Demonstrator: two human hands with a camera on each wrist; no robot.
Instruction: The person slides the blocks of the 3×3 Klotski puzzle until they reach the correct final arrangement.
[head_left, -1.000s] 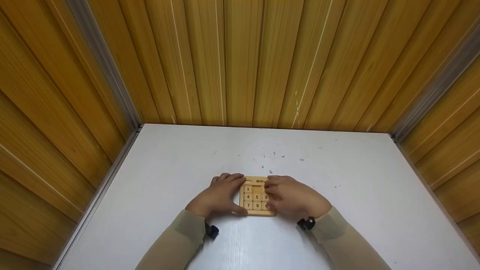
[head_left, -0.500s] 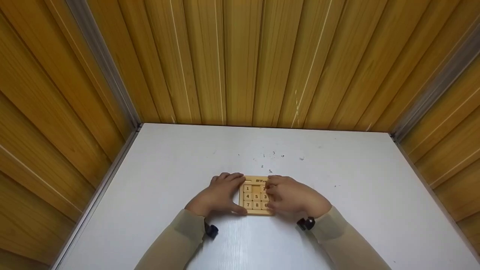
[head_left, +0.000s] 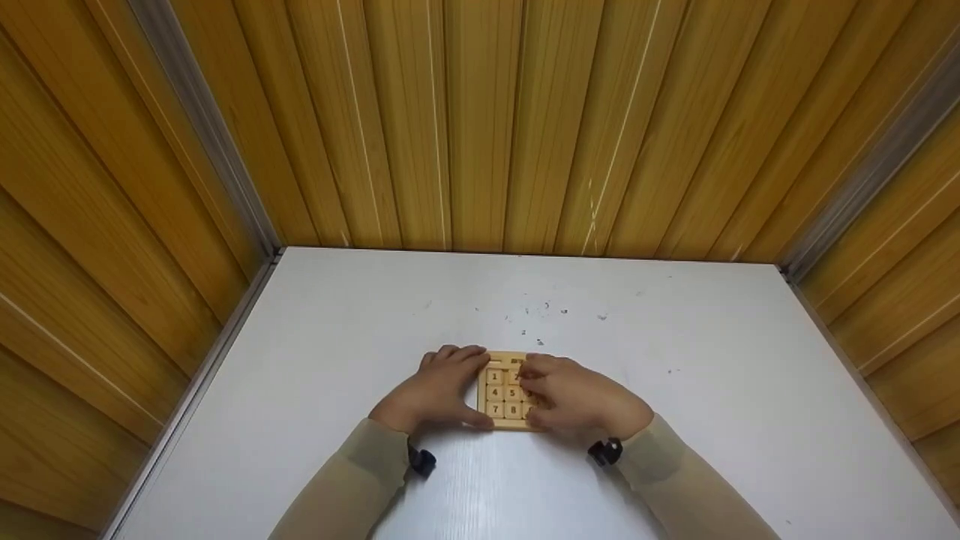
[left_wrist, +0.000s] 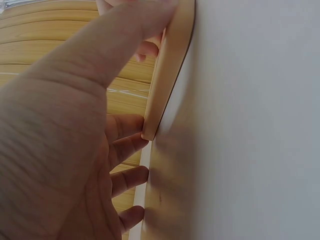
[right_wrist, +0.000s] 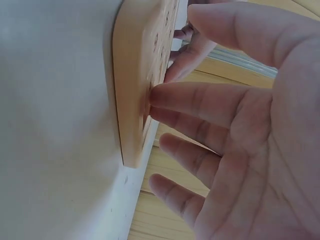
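Observation:
A wooden number slide puzzle (head_left: pixel 504 401) lies flat on the white table. My left hand (head_left: pixel 442 388) holds its frame at the left side, thumb at the near corner and index fingertip at the far corner. In the left wrist view the thumb and index span the puzzle's side edge (left_wrist: pixel 167 75). From the right, my right hand (head_left: pixel 583 394) touches the tile marked 2 (head_left: pixel 514 376) in the top row's middle. Its fingers look fairly straight in the right wrist view, with the thumb apart from the puzzle (right_wrist: pixel 131 90). The right column is mostly hidden under that hand.
The white table (head_left: pixel 360 300) has small dark marks (head_left: pixel 540 342) beyond the puzzle. Wood-patterned panels (head_left: pixel 480 127) stand behind and at both sides, with grey metal posts (head_left: pixel 217 135) at the corners. A black strap device (head_left: pixel 421 462) sits on each wrist.
The right fingertips have moved left, and the 2 tile has slid from the right column into the middle slot of the top row. The left hand keeps its place.

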